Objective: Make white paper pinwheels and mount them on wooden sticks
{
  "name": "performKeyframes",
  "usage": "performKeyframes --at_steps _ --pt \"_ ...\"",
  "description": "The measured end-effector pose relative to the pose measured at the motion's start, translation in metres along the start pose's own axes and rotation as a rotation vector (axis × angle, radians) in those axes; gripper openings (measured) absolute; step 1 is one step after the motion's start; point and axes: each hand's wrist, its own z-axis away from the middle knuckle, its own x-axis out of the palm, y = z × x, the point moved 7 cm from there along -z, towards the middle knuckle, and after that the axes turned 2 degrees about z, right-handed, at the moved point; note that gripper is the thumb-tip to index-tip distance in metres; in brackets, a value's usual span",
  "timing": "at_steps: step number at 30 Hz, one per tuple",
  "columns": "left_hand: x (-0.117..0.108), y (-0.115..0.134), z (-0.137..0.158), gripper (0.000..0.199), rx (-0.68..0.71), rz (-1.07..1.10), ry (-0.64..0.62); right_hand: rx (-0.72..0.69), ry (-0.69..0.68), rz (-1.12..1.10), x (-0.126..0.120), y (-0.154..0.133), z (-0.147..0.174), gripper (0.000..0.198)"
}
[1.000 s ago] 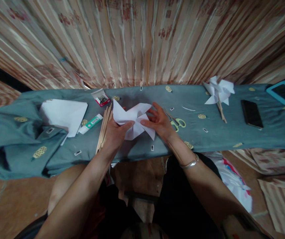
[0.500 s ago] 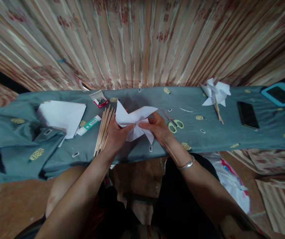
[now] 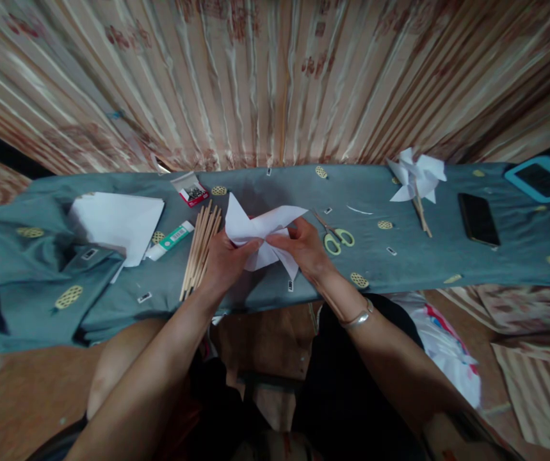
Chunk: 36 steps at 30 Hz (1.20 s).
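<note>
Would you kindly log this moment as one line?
left hand: holds paper pinwheel | right hand: holds same paper pinwheel | wooden sticks: beside left hand | scissors: beside right hand

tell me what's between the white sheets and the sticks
In the head view, a green-and-white tube lies between the sheets and the sticks.

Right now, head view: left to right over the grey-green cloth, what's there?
White paper sheets, green-and-white tube, pale wooden sticks, held white paper pinwheel, green-handled scissors, second white paper pinwheel, black rectangular phone, blue-framed flat device.
</note>
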Motion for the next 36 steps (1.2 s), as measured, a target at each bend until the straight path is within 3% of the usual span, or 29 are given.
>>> performKeyframes --at_steps 4,20,36 --pt "0.0034 -0.0036 -0.0009 0.024 -0.022 0.044 -0.054 0.008 0.002 0.017 -0.0014 0.0001 0.0002 0.046" --pt "0.0101 -0.0068 0.0044 0.028 -0.187 0.176 -0.062 0.071 -0.005 -0.038 -0.0020 -0.0011 0.0001 0.045" --pt "0.0098 -0.0039 0.0047 0.023 -0.140 0.174 -0.020 0.045 -0.024 -0.016 -0.0007 -0.0028 0.0002 0.043"
